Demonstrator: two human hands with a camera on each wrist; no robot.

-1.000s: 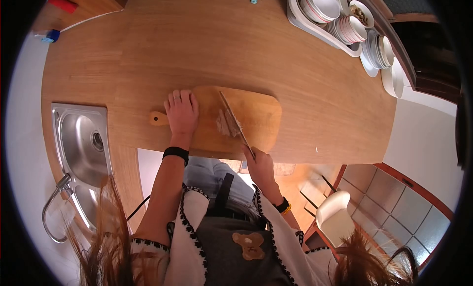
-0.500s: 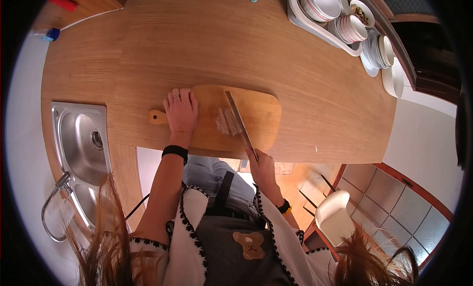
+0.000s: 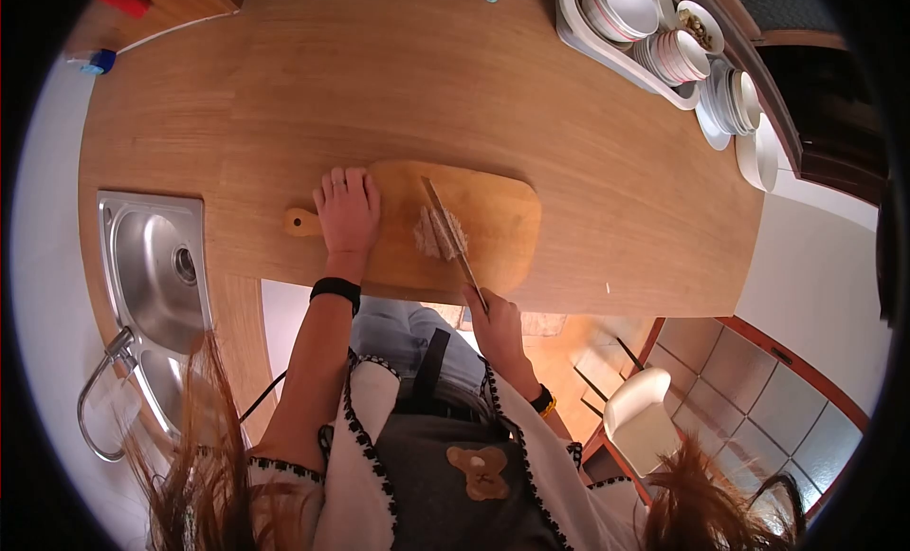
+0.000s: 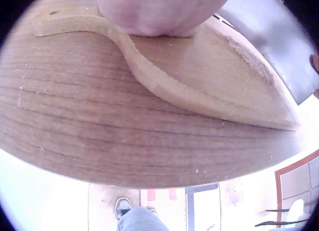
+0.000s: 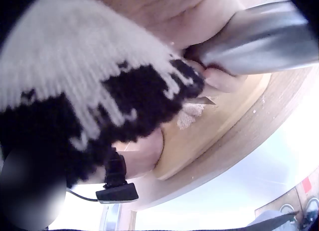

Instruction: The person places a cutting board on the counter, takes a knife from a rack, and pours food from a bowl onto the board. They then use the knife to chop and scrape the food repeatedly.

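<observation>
A small, crumbly pale heap [image 3: 427,238] is seen in the middle of the cutting board [image 3: 502,219], with the knife [image 3: 460,259] laid across it: chopping is judged to be in hand. The knife is gripped by the right hand [image 3: 495,323]. The board is pressed flat by the left hand [image 3: 348,214], fingers straight, on the tabletop [image 3: 379,86]. Next, the blade would need to be kept over the heap, clear of those fingers.
</observation>
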